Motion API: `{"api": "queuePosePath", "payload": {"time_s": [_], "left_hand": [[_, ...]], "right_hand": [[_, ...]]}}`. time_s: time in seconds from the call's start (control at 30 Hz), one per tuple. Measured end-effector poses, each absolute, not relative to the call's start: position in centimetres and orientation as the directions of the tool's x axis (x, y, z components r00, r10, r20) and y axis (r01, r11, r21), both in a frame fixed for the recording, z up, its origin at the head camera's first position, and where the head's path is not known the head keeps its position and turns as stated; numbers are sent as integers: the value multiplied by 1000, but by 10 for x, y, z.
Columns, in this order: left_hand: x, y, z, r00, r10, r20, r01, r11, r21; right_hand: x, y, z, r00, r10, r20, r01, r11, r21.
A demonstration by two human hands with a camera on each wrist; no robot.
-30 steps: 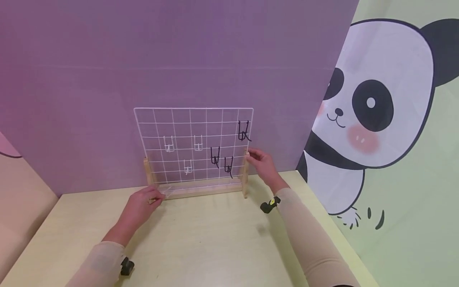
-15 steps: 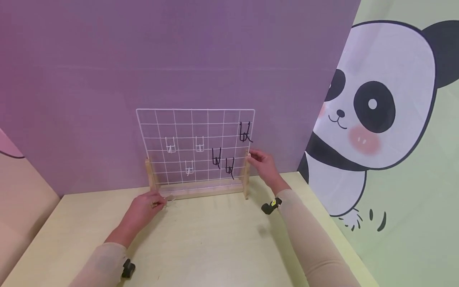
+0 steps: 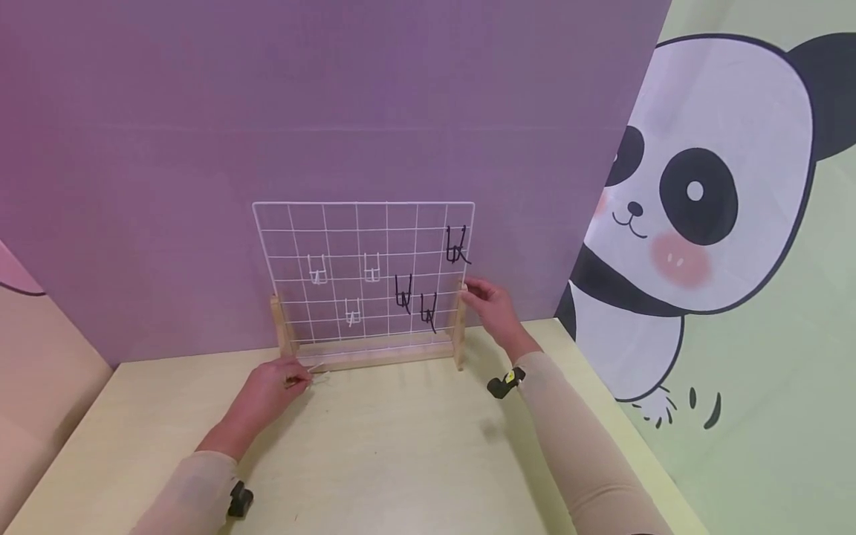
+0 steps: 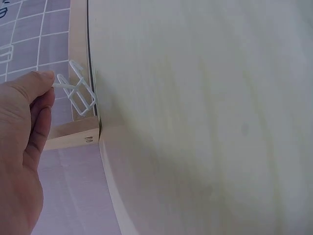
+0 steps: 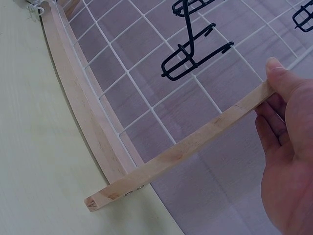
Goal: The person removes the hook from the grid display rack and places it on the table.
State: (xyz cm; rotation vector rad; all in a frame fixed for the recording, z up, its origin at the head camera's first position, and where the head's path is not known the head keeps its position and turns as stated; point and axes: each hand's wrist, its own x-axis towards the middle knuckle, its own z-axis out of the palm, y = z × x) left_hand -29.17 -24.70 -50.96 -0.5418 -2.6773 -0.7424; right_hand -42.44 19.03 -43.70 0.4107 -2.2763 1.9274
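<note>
A wire grid is standing upright in a wooden stand on the table, and a person is working at it with both bare hands. The left hand is pinching a loose white hook by its thin prong between thumb and finger, holding it just in front of the grid's lower left corner, near the base of the stand; whether hook and wood are touching, the views are not showing clearly. The right hand is gripping the top of the stand's post at the grid's right edge, its thumb pressing on the near side and its fingers bending behind. Three white hooks are hanging on the left and middle of the grid, and three black hooks are hanging right of its middle, one of them high beside the right edge. The step in hand is seemingly one of placing the seventh hook while the rack is being steadied. The next move is probably calling for the left hand to be lifting the hook, turning its two bent ends toward the grid and seating both over one crosswire.
</note>
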Motion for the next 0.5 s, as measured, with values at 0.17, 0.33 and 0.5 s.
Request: {"api": "queuePosePath", "payload": {"time_s": [0.17, 0.33, 0.5], "left_hand": [[-290, -246, -506, -911, 254, 325, 390, 789, 474], [-287, -244, -504, -937, 235, 260, 338, 798, 498], [-285, -247, -507, -937, 249, 246, 344, 782, 520]], "right_hand": [[-426, 190, -435, -951, -125, 281, -297, 135, -945], [-423, 189, -433, -956, -121, 268, -285, 149, -947], [-422, 189, -436, -955, -126, 269, -286, 145, -947]]}}
